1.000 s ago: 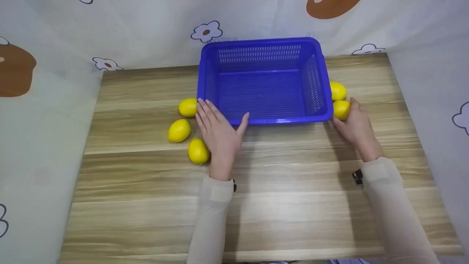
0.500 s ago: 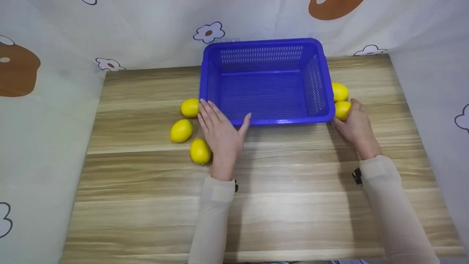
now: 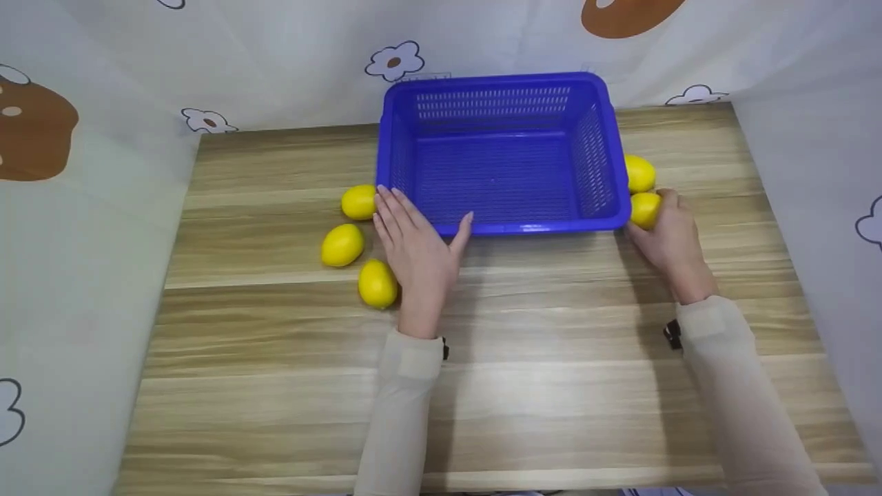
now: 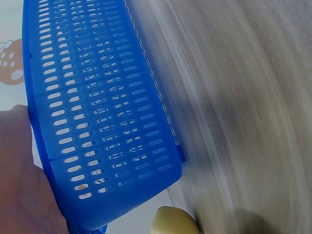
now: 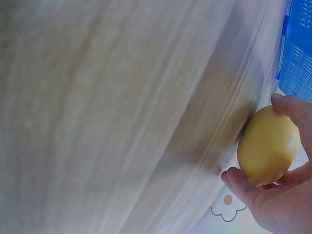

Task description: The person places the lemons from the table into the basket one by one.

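Your right hand (image 3: pixel 667 238) curls its fingers round a lemon (image 3: pixel 644 209) at the right near corner of the blue basket (image 3: pixel 496 224), the fruit touching the basket's outer wall on the bench (image 3: pixel 551 358). Your left hand (image 3: pixel 413 248) lies spread and flat, fingers straight against the basket's left near corner, thumb on the front rim. A second lemon (image 3: pixel 639 173) sits just behind the held one. Three more lie left of your left hand: one by the fingertips (image 3: pixel 358 202), one further left (image 3: pixel 342 245), one beside the palm (image 3: pixel 377 283). The basket holds nothing.
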Motion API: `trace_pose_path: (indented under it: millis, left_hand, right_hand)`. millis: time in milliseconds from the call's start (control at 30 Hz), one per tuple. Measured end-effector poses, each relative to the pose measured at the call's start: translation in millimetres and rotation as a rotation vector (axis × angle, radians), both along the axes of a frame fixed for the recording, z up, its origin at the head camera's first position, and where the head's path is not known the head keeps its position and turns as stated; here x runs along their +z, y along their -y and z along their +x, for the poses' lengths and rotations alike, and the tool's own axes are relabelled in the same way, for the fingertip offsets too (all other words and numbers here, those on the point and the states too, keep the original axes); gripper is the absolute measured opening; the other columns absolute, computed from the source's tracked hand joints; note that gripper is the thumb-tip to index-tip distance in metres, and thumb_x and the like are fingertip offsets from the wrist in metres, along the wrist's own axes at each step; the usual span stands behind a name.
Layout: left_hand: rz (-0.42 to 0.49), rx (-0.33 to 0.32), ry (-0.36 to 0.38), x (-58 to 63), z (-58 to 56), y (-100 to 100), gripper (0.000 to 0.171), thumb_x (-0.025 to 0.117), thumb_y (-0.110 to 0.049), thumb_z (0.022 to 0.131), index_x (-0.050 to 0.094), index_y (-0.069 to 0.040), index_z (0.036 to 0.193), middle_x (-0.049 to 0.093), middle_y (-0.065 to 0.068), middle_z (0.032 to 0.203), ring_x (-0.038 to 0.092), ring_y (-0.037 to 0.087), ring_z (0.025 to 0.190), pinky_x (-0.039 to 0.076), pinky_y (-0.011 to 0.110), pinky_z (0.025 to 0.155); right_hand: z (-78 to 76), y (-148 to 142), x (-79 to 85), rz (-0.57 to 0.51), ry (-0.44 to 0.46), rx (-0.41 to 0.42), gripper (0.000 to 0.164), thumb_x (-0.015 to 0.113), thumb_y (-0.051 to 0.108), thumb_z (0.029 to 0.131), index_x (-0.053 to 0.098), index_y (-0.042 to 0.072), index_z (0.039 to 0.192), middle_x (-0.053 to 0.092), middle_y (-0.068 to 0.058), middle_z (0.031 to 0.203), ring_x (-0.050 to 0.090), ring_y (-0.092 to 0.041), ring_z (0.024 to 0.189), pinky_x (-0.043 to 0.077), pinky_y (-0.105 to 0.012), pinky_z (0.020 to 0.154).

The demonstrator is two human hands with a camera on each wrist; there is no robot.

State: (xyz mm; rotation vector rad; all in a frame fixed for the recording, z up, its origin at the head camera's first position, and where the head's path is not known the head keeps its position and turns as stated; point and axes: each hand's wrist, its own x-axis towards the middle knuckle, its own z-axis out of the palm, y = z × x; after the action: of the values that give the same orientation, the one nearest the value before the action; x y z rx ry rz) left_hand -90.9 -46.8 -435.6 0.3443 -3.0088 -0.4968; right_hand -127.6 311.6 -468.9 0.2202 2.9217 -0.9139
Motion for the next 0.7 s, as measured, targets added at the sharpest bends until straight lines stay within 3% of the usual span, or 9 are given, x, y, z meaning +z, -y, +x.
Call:
trace_pose_path:
  millis: [400, 700]
  left_hand:
    - [-0.002, 0.005, 0.003, 0.0, 0.3, -0.3, 0.116, 0.041, -0.079, 0.099, 0.007, 0.012, 0.163, 0.000, 0.031, 0.173, 0.003, 0.039, 0.164, 0.000, 0.046, 0.134]
    - [0.002, -0.003, -0.025, -0.8, 0.8, -0.5, 0.115, 0.043, -0.077, 0.100, 0.009, 0.013, 0.163, 0.002, 0.032, 0.173, 0.005, 0.040, 0.164, 0.002, 0.047, 0.134]
  right_hand:
    - [3.2, 0.4, 1.4, 0.010, 0.007, 0.014, 0.078, 0.069, 0.027, 0.098, 0.031, -0.015, 0.151, 0.046, -0.043, 0.135, 0.053, -0.053, 0.114, 0.047, -0.067, 0.101]
    - [5.4, -0.9, 3.1, 0.002, 0.013, 0.010, 0.076, 0.067, 0.026, 0.100, 0.031, -0.017, 0.151, 0.046, -0.044, 0.137, 0.053, -0.055, 0.116, 0.045, -0.069, 0.106]
